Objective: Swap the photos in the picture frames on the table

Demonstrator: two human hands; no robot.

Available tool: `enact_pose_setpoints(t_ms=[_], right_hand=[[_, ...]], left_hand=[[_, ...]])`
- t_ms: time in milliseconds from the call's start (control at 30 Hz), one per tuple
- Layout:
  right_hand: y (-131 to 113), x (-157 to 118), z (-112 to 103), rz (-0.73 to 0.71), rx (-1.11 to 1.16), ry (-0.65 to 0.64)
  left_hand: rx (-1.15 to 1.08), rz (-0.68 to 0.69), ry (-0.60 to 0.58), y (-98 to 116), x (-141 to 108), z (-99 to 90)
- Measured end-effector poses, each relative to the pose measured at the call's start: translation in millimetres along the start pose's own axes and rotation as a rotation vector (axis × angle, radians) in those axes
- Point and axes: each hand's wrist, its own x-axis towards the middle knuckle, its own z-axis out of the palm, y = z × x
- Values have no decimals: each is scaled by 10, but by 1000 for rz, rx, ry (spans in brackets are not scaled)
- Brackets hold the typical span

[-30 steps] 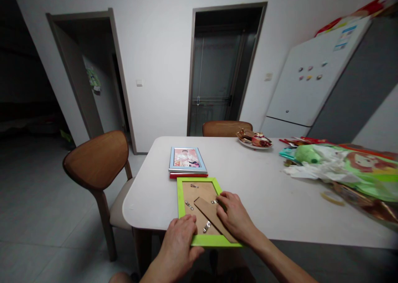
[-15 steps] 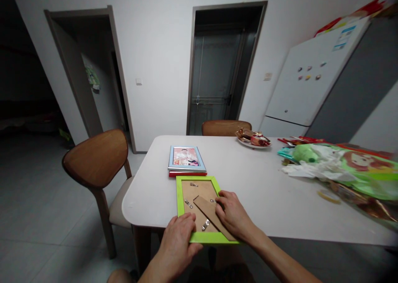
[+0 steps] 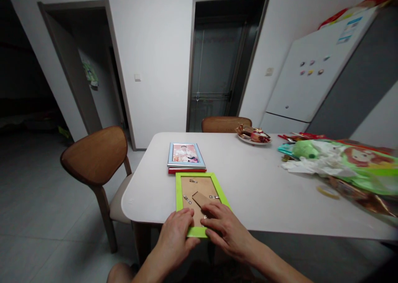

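A green photo frame [image 3: 179,191] lies back side up at the table's front edge, with a brown backing board [image 3: 202,185], metal clips and a cardboard stand leg [image 3: 200,199]. My left hand [image 3: 178,232] grips the frame's lower left corner, fingers on top and thumb at the near edge. Over the lower right part of the backing is my right hand [image 3: 226,229], its fingers apart and resting on the stand leg and near the bottom clip, which they partly hide. Just beyond, a light blue frame [image 3: 186,165] with a picture lies on a red frame [image 3: 186,171].
The white table [image 3: 248,183] bears a plate of wrapped items [image 3: 254,137] at the back and green and white packaging [image 3: 345,162] on the right, near a tape roll [image 3: 328,192]. Wooden chairs stand left [image 3: 96,156] and behind [image 3: 226,124].
My right hand has moved left and nearer, from the frame's right edge onto the stand leg and the bottom clip. The right clip now shows. My left hand stays at the corner.
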Motion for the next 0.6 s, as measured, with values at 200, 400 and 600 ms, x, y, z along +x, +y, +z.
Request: enact_pose_setpoints(t_ms=[200,400,600], right_hand=[[18,-25,-22,4,34,-30],[53,215,58,132,67,-16],[127,653,244,173,-54,-82]], left_hand=[[-26,0,22,4,-13,4],[-41,6,9,3,-6,-6],[-39,2,5,-9,-17,-1]])
